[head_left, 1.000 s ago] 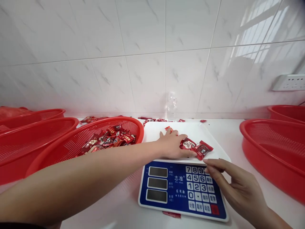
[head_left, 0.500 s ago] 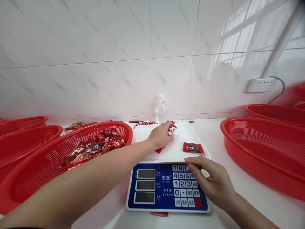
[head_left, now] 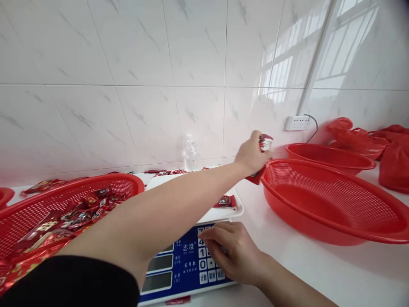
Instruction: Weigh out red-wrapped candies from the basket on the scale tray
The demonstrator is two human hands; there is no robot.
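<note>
My left hand [head_left: 254, 154] is closed round red wrapped snack packets [head_left: 265, 143], with red wrapper showing above and below the fingers. It is raised beside the near-left rim of an oval red basket [head_left: 315, 232]. My right hand [head_left: 234, 251] is loosely curled over the keypad of a blue and white weighing scale [head_left: 188, 260], and I see nothing in its fingers. On the scale's white tray [head_left: 238, 209] lies a red snack packet [head_left: 225, 201]. My left forearm hides much of the tray and part of the displays.
Another red basket [head_left: 136, 181] at left holds many wrapped snacks [head_left: 83, 215]. A clear plastic bottle [head_left: 191, 154] stands by the tiled wall. Loose packets [head_left: 169, 172] lie behind the tray. Farther right are a red basin [head_left: 332, 153] and red plastic bags [head_left: 396, 164].
My left hand has moved from over the tray to the right basket's rim, carrying red packets. The view has turned right. My right hand stays curled at the scale.
</note>
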